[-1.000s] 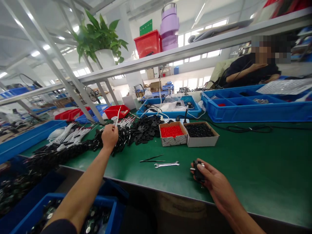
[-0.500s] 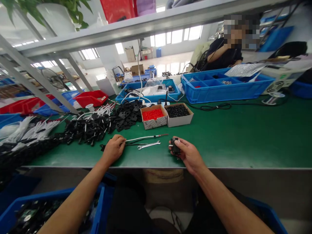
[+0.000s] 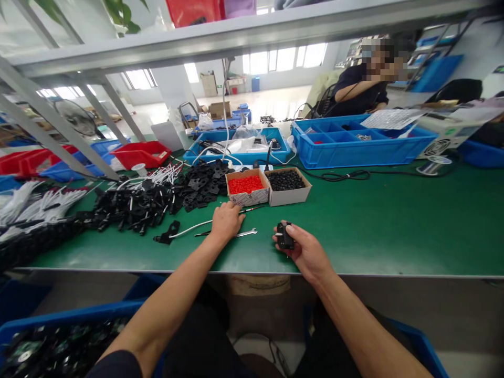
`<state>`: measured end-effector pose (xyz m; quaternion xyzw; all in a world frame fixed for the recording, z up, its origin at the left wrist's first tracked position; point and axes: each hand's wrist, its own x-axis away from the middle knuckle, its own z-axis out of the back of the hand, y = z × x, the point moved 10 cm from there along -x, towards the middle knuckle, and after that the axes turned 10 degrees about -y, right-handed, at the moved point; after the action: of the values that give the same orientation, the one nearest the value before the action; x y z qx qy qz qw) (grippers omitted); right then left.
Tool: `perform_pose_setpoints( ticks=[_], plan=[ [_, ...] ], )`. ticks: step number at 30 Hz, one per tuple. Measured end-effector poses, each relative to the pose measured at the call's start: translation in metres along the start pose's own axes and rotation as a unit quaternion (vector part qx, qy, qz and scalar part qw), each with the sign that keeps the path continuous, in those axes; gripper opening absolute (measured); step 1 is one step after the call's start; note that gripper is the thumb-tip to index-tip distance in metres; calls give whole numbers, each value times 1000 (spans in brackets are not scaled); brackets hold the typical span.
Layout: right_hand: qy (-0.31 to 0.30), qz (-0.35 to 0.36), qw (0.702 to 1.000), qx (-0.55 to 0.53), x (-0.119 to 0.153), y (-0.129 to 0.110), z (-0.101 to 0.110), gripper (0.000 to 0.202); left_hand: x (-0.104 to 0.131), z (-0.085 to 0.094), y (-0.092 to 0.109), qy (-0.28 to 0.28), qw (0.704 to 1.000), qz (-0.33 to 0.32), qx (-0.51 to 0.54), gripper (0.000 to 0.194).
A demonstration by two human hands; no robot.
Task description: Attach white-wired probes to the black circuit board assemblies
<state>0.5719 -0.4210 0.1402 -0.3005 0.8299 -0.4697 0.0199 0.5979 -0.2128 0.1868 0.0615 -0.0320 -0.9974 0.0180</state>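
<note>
My right hand [image 3: 309, 251] is closed around a small black block with metal pins [image 3: 284, 236], held just above the bench near its front edge. The thumb presses on its top. My left hand [image 3: 227, 223] lies over a thin white cable [image 3: 191, 229], fingers bent down on it, fingertips partly hidden. The cable's left end joins a flat black piece [image 3: 170, 232], and its tip comes out to the right of the hand. Beneath that hand a metal wrench [image 3: 248, 232] and a slim dark tool [image 3: 202, 234] lie partly covered.
Small boxes of red caps [image 3: 246, 185] and black caps [image 3: 286, 180] stand just beyond my left hand. A heap of black parts with white cables [image 3: 134, 205] spreads leftward. Blue bins [image 3: 354, 149] line the back, beside a solder spool [image 3: 433, 165]. A person [image 3: 358, 89] sits across.
My left hand has moved right along the white cable, uncovering the flat black piece and covering part of the wrench. My right hand stays almost still with the black block.
</note>
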Motion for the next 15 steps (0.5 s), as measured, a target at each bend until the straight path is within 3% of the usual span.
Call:
perform_pose_setpoints(
  ticks=[5, 10, 15],
  plan=[
    [-5, 0, 1000, -21, -1, 1, 7, 62, -2, 0, 6, 10, 999, -18, 33, 22],
    [4, 6, 999, -31, -3, 0, 12, 62, 30, 10, 20, 51, 974, -84, 204, 18],
    [-8, 11, 1000, -5, -7, 2, 9, 60, 53, 15, 30, 72, 949, -142, 271, 27]
  ],
)
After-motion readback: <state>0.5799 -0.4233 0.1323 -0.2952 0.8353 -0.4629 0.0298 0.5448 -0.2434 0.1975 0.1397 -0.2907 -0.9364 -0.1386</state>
